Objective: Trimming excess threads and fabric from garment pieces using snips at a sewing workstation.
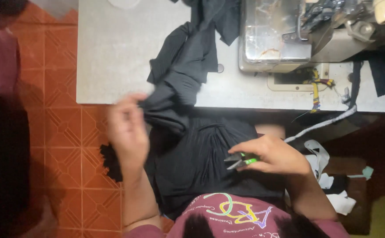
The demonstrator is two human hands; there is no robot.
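A piece of black fabric point(188, 66) runs from the grey table top down into my lap. My left hand point(126, 128) grips its bunched edge at the table's front edge; the hand is blurred. My right hand point(274, 154) rests over the fabric in my lap and holds small thread snips point(241, 160) with green handles, blades pointing left. A sewing machine point(280, 35) stands on the table at the upper right, behind the fabric.
The grey table point(113, 53) spans the upper part of the view above an orange tiled floor point(64, 145). White and black cloth scraps point(329, 176) lie low at the right. A coloured thread bundle point(316, 90) hangs below the machine.
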